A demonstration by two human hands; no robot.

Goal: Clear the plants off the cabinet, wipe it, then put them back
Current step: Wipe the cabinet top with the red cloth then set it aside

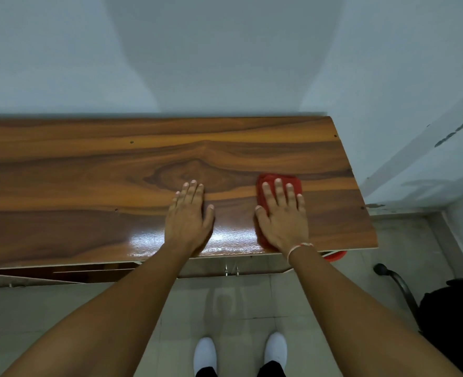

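The wooden cabinet top stretches across the view against a pale wall, and no plants stand on it in this view. My right hand lies flat, fingers spread, pressing a folded red cloth onto the top near its right end. My left hand rests flat on the bare wood beside it, fingers together, holding nothing. A wet-looking glossy patch shines along the front edge between my wrists.
The cabinet's right end sits close to a side wall. A red object peeks out under the front right edge. A black chair stands on the tiled floor at right. A cabinet door below left hangs ajar.
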